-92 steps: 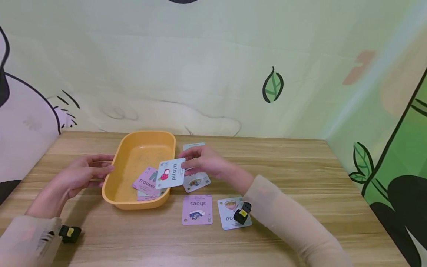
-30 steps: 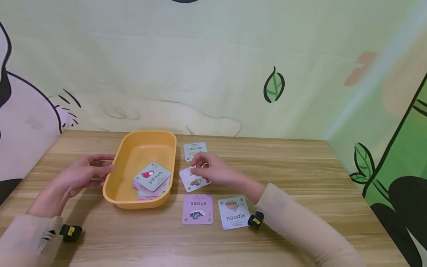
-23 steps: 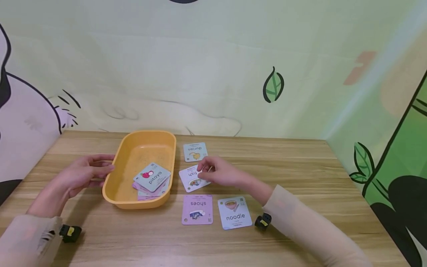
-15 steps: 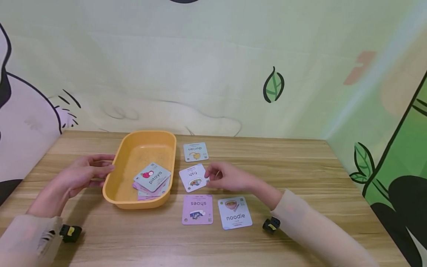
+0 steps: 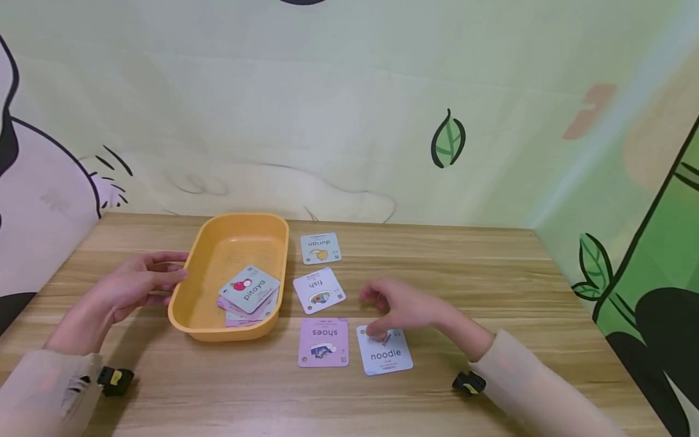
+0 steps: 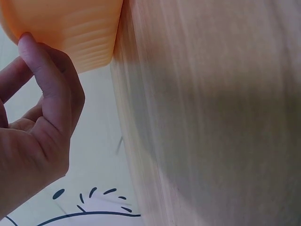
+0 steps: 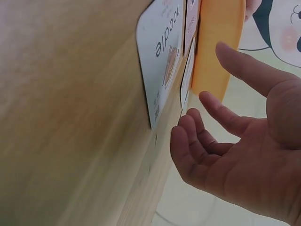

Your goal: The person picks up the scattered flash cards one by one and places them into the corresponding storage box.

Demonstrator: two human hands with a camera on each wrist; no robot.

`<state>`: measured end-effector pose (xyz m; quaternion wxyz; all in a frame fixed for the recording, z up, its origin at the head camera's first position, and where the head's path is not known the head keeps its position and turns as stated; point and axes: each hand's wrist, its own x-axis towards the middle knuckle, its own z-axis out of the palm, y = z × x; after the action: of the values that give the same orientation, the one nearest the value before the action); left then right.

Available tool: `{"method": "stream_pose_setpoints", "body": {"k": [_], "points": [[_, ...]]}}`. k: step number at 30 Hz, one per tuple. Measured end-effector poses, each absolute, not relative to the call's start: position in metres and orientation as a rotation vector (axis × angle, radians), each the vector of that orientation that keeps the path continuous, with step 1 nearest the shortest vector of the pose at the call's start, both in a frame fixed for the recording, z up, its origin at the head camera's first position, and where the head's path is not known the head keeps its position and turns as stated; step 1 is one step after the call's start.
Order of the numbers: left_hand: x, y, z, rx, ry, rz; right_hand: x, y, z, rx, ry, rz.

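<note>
My left hand [image 5: 139, 284] rests its fingertips against the left wall of a yellow-orange tray [image 5: 192, 255]; the left wrist view shows the fingers bent lightly at its outer side. Inside the tray lies a small stack of cards topped by a "pitaya" card [image 5: 250, 289]. My right hand [image 5: 406, 305] hovers with fingers spread above the "noodle" card [image 5: 389, 357], its thumb overlapping the card's top edge in the head view. In the right wrist view a gap shows between the fingers [image 7: 235, 113] and that card; they hold nothing.
A pink "shoes" card [image 5: 323, 343] lies left of the noodle card. Behind it are a "fish" card [image 5: 319, 291] and a "durian" card [image 5: 320, 249], in a column beside the tray. The wooden table [image 5: 437, 255] meets a printed cloth backdrop [image 5: 349, 121].
The pitaya card has gone from my right hand onto the stack in the tray. My right hand has since moved right and nearer, past the fish card. My left hand stays put.
</note>
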<state>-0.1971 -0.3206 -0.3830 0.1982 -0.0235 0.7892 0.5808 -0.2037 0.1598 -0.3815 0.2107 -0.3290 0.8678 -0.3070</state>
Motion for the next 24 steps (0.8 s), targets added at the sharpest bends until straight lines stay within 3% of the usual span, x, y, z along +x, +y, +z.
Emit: {"method": "stream_pose_setpoints", "body": {"k": [24], "points": [[-0.198,-0.322,-0.385,-0.048,2.233,1.605,-0.167,0.184,-0.382,-0.885,2.597,-0.466]]}}
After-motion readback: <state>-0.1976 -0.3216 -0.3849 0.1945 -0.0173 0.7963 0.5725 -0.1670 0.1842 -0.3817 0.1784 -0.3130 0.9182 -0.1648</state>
